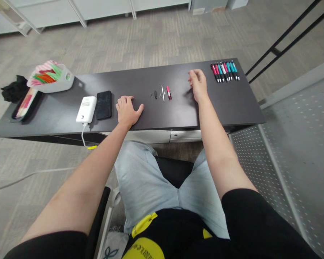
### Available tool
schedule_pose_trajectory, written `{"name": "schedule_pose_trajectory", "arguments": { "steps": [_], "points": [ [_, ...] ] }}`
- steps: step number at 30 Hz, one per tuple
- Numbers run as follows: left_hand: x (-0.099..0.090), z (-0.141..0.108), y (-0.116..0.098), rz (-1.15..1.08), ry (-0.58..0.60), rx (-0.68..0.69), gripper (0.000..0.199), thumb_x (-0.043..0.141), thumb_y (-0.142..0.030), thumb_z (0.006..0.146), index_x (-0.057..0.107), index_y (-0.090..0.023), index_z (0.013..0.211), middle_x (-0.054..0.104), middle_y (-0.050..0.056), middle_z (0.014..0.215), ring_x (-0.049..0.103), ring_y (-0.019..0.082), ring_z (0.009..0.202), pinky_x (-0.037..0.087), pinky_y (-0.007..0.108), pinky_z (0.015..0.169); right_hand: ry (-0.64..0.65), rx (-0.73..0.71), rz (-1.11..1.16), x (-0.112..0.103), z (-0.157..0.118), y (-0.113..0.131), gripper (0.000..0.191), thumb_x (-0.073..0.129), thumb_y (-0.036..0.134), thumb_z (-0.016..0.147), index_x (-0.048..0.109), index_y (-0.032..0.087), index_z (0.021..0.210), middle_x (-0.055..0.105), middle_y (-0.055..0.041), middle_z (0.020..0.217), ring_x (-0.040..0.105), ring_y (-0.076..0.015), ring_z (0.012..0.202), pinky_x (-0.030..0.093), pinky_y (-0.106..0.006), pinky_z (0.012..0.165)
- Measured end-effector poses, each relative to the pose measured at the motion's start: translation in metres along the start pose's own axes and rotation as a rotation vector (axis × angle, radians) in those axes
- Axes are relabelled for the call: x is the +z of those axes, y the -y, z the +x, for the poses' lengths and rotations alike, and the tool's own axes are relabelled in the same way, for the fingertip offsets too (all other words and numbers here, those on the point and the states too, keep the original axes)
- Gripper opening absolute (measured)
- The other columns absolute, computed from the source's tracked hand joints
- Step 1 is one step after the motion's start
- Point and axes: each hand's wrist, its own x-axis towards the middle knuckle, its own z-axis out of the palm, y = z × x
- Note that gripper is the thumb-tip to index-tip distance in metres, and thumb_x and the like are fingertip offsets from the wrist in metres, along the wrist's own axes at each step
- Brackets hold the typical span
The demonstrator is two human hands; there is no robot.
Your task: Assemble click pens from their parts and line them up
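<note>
My left hand [127, 110] lies flat on the dark desk with its fingers spread, holding nothing. Raised a little over the desk, my right hand [198, 84] has loosely curled fingers, with nothing visible in them. Between the hands lie pen parts in a row: a black grip piece [156, 94], a thin white refill [162, 93], a red pen barrel [169, 92] and a few tiny pieces. Several red, teal and white pens [225, 72] lie side by side to the right of my right hand.
On the desk [140, 79], a black phone [104, 105] and a white power bank [86, 109] with a cable lie left of my left hand. Farther left are a white basket [66, 84], a black tray [33, 108] and a black bag [14, 89].
</note>
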Motion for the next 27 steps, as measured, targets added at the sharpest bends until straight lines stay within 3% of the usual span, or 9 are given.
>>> {"name": "schedule_pose_trajectory", "arguments": {
  "steps": [3, 6, 11, 14, 17, 22, 27],
  "points": [
    [-0.003, 0.000, -0.003, 0.019, 0.016, -0.019, 0.066, 0.068, -0.054, 0.114, 0.072, -0.016, 0.168, 0.067, 0.034, 0.179, 0.056, 0.059, 0.172, 0.042, 0.078, 0.151, 0.144, -0.071, -0.231, 0.007, -0.017, 0.010, 0.085, 0.079, 0.116, 0.095, 0.073, 0.033, 0.115, 0.075, -0.0053, 0.097, 0.075, -0.0366, 0.107, 0.067, -0.064, 0.109],
    [-0.004, 0.000, -0.006, 0.033, 0.029, -0.030, 0.065, 0.066, -0.054, 0.117, 0.070, -0.018, 0.171, 0.067, 0.032, 0.180, 0.057, 0.056, 0.173, 0.042, 0.075, 0.152, 0.365, -0.174, -0.495, 0.008, -0.030, 0.020, 0.077, 0.090, 0.097, 0.101, 0.081, 0.030, 0.137, 0.086, -0.0124, 0.120, 0.079, -0.0427, 0.120, 0.067, -0.070, 0.119],
    [-0.004, -0.003, -0.003, 0.034, 0.016, -0.029, 0.066, 0.061, -0.054, 0.119, 0.069, -0.017, 0.173, 0.068, 0.031, 0.182, 0.057, 0.055, 0.173, 0.044, 0.072, 0.151, 0.555, -0.310, -0.698, 0.007, -0.038, 0.029, 0.097, 0.090, 0.101, 0.097, 0.078, 0.027, 0.159, 0.082, -0.0210, 0.154, 0.078, -0.0524, 0.139, 0.060, -0.075, 0.130],
    [-0.005, -0.004, 0.003, -0.041, -0.018, 0.005, 0.063, 0.063, -0.049, 0.117, 0.068, -0.020, 0.173, 0.070, 0.029, 0.179, 0.060, 0.054, 0.171, 0.045, 0.071, 0.149, 0.582, -0.313, -0.705, 0.008, -0.041, 0.034, 0.104, 0.092, 0.106, 0.093, 0.078, 0.027, 0.160, 0.080, -0.0232, 0.160, 0.078, -0.0550, 0.143, 0.058, -0.075, 0.133],
    [-0.008, 0.008, -0.002, -0.150, -0.054, 0.089, 0.057, 0.069, -0.045, 0.115, 0.071, -0.025, 0.169, 0.076, 0.026, 0.171, 0.064, 0.052, 0.164, 0.046, 0.070, 0.146, 0.576, -0.299, -0.693, 0.009, -0.045, 0.039, 0.092, 0.098, 0.096, 0.096, 0.079, 0.028, 0.156, 0.080, -0.0229, 0.161, 0.079, -0.0546, 0.143, 0.058, -0.074, 0.133],
    [-0.002, 0.054, -0.054, -0.178, 0.062, 0.305, 0.032, 0.084, -0.047, 0.114, 0.085, -0.029, 0.140, 0.081, 0.020, 0.159, 0.064, 0.052, 0.160, 0.042, 0.069, 0.141, 0.535, -0.271, -0.723, 0.010, -0.048, 0.040, 0.052, 0.096, 0.062, 0.104, 0.083, 0.027, 0.140, 0.083, -0.0193, 0.148, 0.080, -0.0492, 0.138, 0.057, -0.073, 0.132],
    [0.017, 0.086, -0.095, -0.121, 0.131, 0.457, 0.027, 0.100, -0.045, 0.106, 0.093, -0.025, 0.123, 0.084, 0.020, 0.143, 0.066, 0.056, 0.153, 0.040, 0.075, 0.136, 0.445, -0.230, -0.760, 0.010, -0.046, 0.032, 0.022, 0.085, 0.042, 0.109, 0.079, 0.029, 0.124, 0.085, -0.0143, 0.125, 0.079, -0.0433, 0.125, 0.057, -0.067, 0.125]
  ]
}}
